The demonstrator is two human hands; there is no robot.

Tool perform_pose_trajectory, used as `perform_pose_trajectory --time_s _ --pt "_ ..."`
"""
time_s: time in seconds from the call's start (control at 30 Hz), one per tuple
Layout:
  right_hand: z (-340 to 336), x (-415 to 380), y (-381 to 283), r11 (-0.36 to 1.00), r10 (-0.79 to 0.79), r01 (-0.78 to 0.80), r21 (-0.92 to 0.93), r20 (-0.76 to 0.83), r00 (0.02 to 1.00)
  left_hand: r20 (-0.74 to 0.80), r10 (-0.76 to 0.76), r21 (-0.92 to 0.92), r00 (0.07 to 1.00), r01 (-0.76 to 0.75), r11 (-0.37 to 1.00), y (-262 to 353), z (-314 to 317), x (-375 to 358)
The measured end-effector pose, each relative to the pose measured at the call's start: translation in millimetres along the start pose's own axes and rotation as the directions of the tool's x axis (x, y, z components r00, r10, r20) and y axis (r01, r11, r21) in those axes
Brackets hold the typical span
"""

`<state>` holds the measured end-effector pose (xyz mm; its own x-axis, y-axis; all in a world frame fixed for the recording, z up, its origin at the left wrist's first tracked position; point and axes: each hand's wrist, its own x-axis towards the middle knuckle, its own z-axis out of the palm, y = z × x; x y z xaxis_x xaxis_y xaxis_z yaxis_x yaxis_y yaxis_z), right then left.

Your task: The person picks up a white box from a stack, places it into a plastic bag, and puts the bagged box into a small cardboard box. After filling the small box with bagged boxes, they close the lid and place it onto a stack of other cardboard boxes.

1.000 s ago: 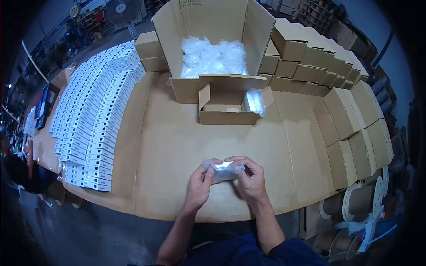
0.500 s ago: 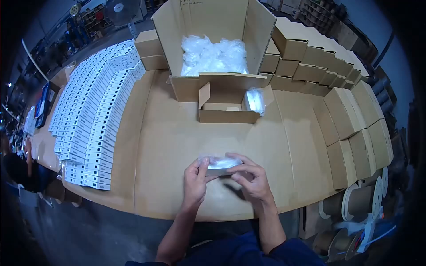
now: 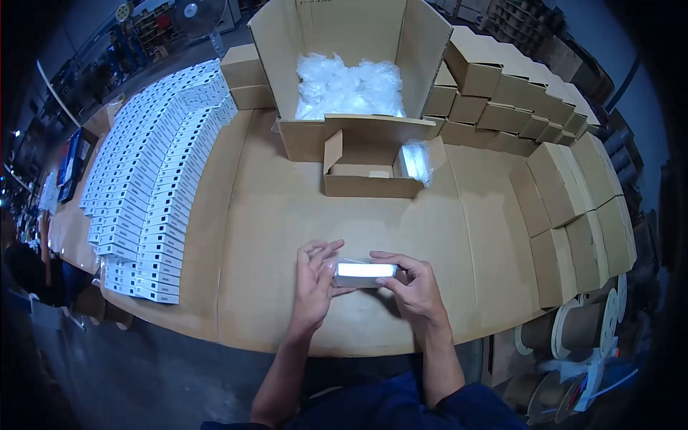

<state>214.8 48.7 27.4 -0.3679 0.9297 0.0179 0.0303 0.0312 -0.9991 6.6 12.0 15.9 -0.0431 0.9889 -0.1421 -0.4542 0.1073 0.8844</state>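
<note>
A small box in clear plastic wrap [image 3: 364, 275], its top bright with glare, is held above the near middle of the table. My right hand [image 3: 417, 288] grips its right end between thumb and fingers. At its left end is my left hand [image 3: 314, 287], thumb against the wrap and upper fingers raised apart. Farther back stands an open small carton [image 3: 371, 188], with a wrapped packet [image 3: 416, 163] upright at its right end. Behind it, a large open carton [image 3: 304, 140] holds a heap of clear plastic bags [image 3: 350, 87].
Rows of stacked white boxes [image 3: 161, 229] line the left of the cardboard-covered table [image 3: 287, 215]. Brown cartons [image 3: 555, 186] are stacked at the right and back right. Cable spools [image 3: 584, 322] stand beyond the right edge. A person [image 3: 36, 272] is at the far left.
The wrapped box has turned so its bright face shows more fully. My left fingers have lifted and spread, while my right thumb and fingers have closed onto the right end.
</note>
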Motion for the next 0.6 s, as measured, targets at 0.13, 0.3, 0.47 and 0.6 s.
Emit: perform_pose_trajectory --time_s 0.13,0.3,0.47,0.6 --pt "-3 3 -1 0.994 -0.055 0.058 -0.097 0.035 0.998 0.14 0.095 0.05 0.986 -0.103 0.993 8 -6 -4" --pt "-9 9 -4 0.946 -0.178 0.211 -0.245 0.148 0.973 0.301 0.111 0.187 0.947 -0.173 0.967 8 -20 1" --pt "0 14 -39 0.739 -0.327 0.304 -0.601 0.074 0.942 0.256 0.025 0.22 0.966 -0.083 0.972 15 -25 8" --pt "-5 21 -54 0.483 -0.401 0.485 -0.729 0.308 0.863 0.304 0.056 0.341 0.951 -0.164 0.926 23 -26 17"
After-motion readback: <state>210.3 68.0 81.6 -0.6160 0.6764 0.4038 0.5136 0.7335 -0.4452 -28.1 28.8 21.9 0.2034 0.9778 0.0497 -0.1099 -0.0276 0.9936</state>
